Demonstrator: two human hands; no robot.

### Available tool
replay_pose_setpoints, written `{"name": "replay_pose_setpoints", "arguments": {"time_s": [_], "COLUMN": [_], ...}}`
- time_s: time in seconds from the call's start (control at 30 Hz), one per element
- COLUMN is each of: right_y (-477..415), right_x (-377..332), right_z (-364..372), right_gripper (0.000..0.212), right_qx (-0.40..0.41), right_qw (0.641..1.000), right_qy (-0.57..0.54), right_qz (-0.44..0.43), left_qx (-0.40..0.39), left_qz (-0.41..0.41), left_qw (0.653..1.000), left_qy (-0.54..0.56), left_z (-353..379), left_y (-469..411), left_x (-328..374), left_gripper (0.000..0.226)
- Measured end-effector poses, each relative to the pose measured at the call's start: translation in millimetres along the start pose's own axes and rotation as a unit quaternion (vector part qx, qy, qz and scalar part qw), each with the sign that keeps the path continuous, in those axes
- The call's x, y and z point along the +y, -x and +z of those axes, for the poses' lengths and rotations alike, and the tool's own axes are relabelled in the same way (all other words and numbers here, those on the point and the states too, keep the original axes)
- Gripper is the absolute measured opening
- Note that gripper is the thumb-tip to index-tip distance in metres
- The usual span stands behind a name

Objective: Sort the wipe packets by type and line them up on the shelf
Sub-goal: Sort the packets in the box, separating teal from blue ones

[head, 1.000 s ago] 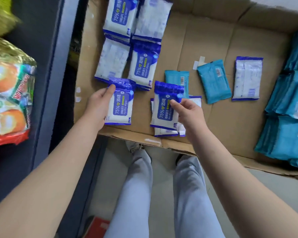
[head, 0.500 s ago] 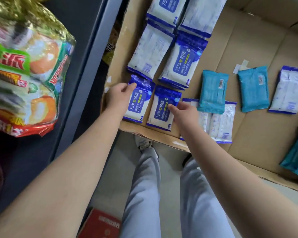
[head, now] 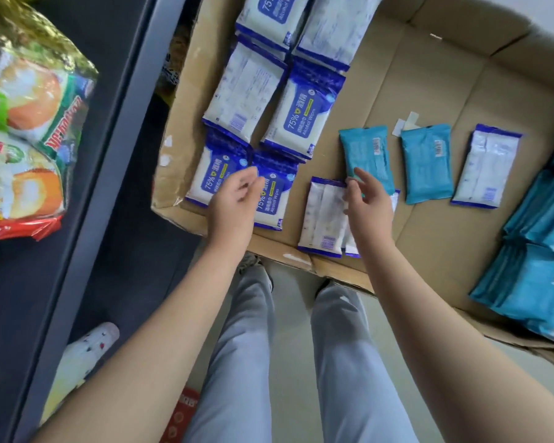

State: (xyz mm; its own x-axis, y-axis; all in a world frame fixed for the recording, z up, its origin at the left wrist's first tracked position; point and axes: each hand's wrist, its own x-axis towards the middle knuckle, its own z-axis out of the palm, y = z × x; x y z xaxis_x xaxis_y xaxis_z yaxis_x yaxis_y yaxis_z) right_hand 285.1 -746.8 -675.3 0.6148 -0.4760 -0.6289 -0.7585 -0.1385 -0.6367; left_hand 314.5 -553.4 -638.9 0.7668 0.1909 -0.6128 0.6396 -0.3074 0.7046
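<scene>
I read "75% Alcohol Wipes" on blue-label packet under left hand, loose, empty. At 3 o'clock, right hand, flat-fingered, touches white packet.

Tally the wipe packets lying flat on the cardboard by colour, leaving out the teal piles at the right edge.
White-and-blue packets: 9 showing, one partly under the right hand
Teal packets: 2
Total: 11

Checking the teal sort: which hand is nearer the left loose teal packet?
Right. The right hand is at the near end of the teal packet; the left hand is over the blue-label packets, farther left.
</scene>
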Motion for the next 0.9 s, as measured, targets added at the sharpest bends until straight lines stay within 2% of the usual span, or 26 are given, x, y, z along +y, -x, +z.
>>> {"name": "replay_pose_setpoints", "arguments": {"time_s": [0.13, 0.2, 0.33, 0.5, 0.63, 0.7, 0.8, 0.9], "right_y": [-14.5, -18.4, -16.5, -1.4, 1.7, -1.8, -7.0, -11.5], "right_x": [9.0, 15.9, 34.0, 60.3, 69.9, 73.6, 73.9, 64.8], "right_z": [-37.8, -53.2, -73.2, -73.8, -66.2, -65.1, -69.7, -79.2], "right_gripper": [0.037, 0.040, 0.048, 0.046, 0.046, 0.038, 0.025, 0.018], "right_qx": [-0.008, 0.005, 0.020, 0.008, 0.022, 0.016, -0.009, -0.023], "right_qw": [1.000, 0.999, 0.995, 0.996, 0.987, 0.981, 0.976, 0.979], "right_qy": [0.020, 0.039, 0.100, 0.042, -0.038, -0.061, -0.091, -0.101], "right_qz": [-0.006, 0.001, 0.010, 0.084, 0.157, 0.181, 0.200, 0.174], "left_qx": [-0.101, -0.125, -0.086, -0.010, 0.003, -0.003, -0.045, -0.097], "left_qz": [-0.020, -0.037, -0.073, -0.115, -0.138, -0.147, -0.137, -0.106], "left_qw": [0.993, 0.986, 0.986, 0.984, 0.978, 0.976, 0.976, 0.976], "left_qy": [-0.059, -0.103, -0.121, -0.136, -0.153, -0.158, -0.165, -0.163], "left_z": [48.4, 69.3, 99.8, 119.0, 123.6, 122.8, 116.7, 105.0], "left_y": [18.9, 22.0, 23.9, 24.7, 19.6, 17.2, 15.9, 19.0], "left_x": [1.8, -0.8, -5.5, -10.9, -20.7, -22.7, -24.7, -19.6], "left_gripper": [0.039, 0.044, 0.055, 0.063, 0.054, 0.044, 0.030, 0.022]}}
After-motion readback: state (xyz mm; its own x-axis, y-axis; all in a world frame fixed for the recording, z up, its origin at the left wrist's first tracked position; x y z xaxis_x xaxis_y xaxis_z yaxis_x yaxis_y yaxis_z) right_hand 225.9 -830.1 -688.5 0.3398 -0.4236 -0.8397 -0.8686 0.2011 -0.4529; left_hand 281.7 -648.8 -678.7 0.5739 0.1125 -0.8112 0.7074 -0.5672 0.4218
